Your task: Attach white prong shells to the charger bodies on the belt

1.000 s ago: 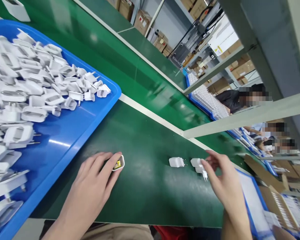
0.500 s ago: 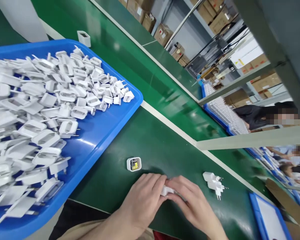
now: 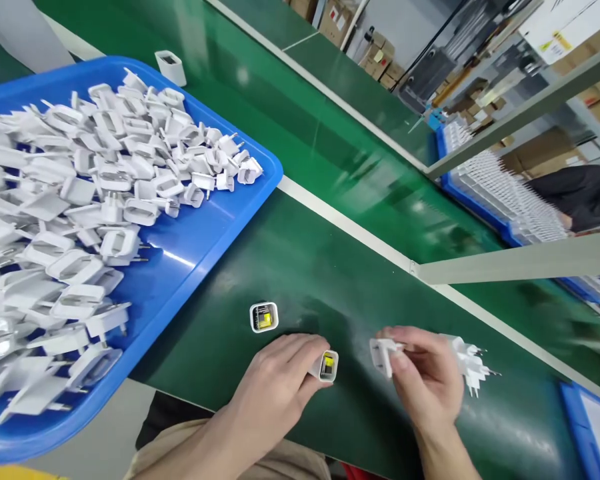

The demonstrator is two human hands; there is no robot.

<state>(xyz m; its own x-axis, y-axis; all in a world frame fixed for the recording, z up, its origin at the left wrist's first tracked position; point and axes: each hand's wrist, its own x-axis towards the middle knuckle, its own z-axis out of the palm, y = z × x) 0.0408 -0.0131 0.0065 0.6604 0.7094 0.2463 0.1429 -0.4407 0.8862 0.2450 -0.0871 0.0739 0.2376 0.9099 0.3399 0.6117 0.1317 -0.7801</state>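
Note:
My left hand [image 3: 275, 383] is closed around a white charger housing [image 3: 316, 368]. Its open end faces me and shows a yellow part and dark components inside. Away to the right, my right hand [image 3: 427, 377] pinches a white plug cap [image 3: 380, 357] between thumb and fingers; part of it is hidden by them. A second charger housing [image 3: 253, 320], also with a yellow part inside, stands on the green table beyond my left hand. Behind my right hand lie a few plug caps with metal pins [image 3: 473, 365], partly covered by it.
A large blue tray [image 3: 195, 243] at left is heaped with white plug caps [image 3: 80, 193]. Another white housing [image 3: 171, 68] stands behind it. A white ledge [image 3: 345, 220] and frame bar [image 3: 520, 257] cross the table. A blue-edged tray [image 3: 580, 420] lies right; a co-worker's dark sleeve [image 3: 580, 193] shows beyond.
My hands were together around a white piece; they have moved apart, the housing in my left and the plug cap in my right. The view has shifted slightly.

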